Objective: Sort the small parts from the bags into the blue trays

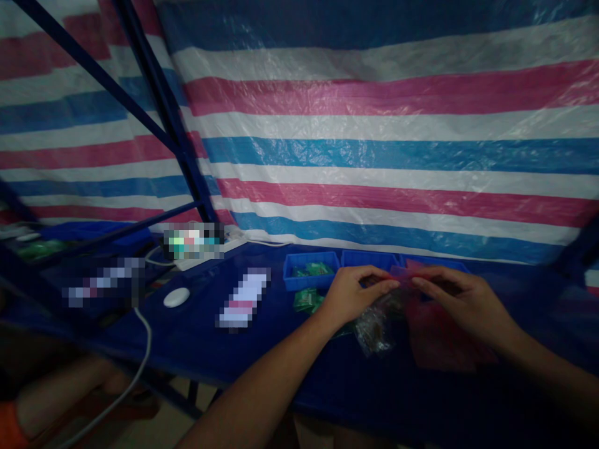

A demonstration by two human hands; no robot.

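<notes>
My left hand (358,290) and my right hand (463,296) meet over the table, each closed in a pinch of thumb and fingers. Between their fingertips is the top edge of a thin, see-through pink plastic bag (437,337), which hangs down below my right hand. Just under my left hand lie clear plastic packets (374,327); their contents are too dim to make out. Small green packets (306,300) rest on the table left of my left wrist, partly covered by it.
Blue bins stand along the back, the left bin (311,280) holding green packets. A blurred-out phone-like object (246,299), a white oval object (176,297) and a power strip (210,252) lie leftward on the blue table (201,349). Another person's arm (65,390) shows lower left, near a white cable (148,340).
</notes>
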